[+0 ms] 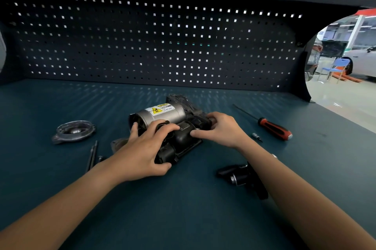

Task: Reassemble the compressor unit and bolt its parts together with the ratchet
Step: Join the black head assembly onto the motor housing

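The compressor unit (pixel 173 127) lies on its side at the middle of the counter (pixel 61 199), directly between the two hands. Its silver motor cylinder (pixel 162 113), which carries a yellow warning label, faces away from the person; its black housing (pixel 181 140) faces the near side.

The left hand (pixel 142 148) lies over the left near end of the unit. Its fingers curl over the top of the black housing and its thumb wraps the lower near corner, so the hand grips the unit. The right hand (pixel 221 129) grips the right end of the unit: the fingers curl round the far side and the thumb presses on the black housing. Both forearms reach in from the lower corners of the view and are bare.

A clear round cover (pixel 74 130) lies to the left, well apart from the unit. Two long thin rods (pixel 92 155) lie near the left forearm. A grey metal part (pixel 118 144) shows just beside the left wrist. A screwdriver (pixel 272 125) with a red and black handle lies to the right, with a small bit (pixel 256 136) near it. A black tool (pixel 240 176) with a metal collar lies partly hidden under the right forearm.

The counter has a dark teal surface. A dark pegboard (pixel 162 46) stands behind it under a shelf. At the right, a workshop floor, a blue chair (pixel 333 68) and a white car (pixel 364 60) are visible.
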